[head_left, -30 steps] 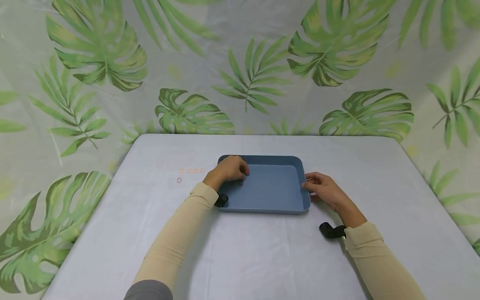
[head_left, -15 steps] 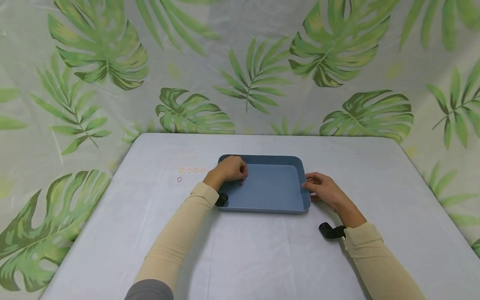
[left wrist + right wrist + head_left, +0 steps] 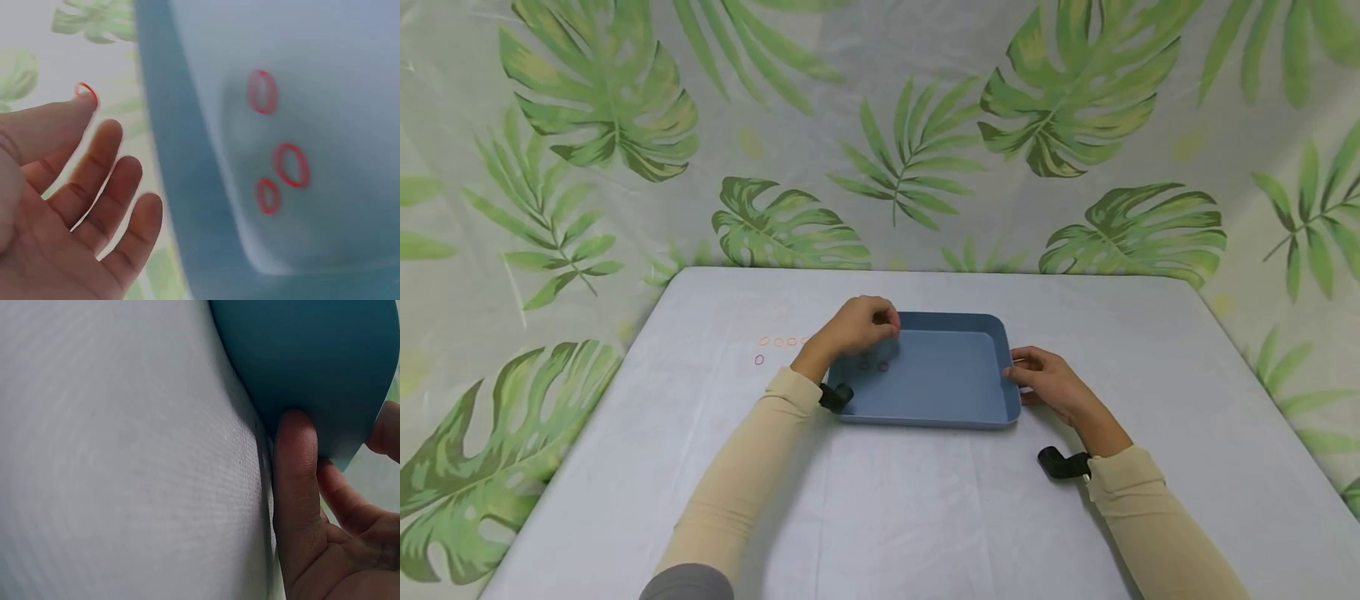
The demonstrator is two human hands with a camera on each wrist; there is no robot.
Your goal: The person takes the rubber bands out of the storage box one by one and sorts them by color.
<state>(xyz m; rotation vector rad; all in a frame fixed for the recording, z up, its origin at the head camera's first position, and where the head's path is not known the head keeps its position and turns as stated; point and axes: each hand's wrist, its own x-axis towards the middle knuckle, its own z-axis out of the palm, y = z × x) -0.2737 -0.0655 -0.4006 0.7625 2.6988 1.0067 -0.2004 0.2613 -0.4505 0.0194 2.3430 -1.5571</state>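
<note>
Where fingers [image 3: 65,125] pinch, red ring [image 3: 92,92], tray [image 3: 943,375] below

Blue tray [image 3: 943,383], rings [image 3: 778,342]; white tabletop [image 3: 925,508].

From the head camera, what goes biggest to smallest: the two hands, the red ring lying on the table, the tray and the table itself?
1. Table
2. Tray
3. Left hand and right hand: they look about alike, so I won't rank them.
4. Red ring
</note>
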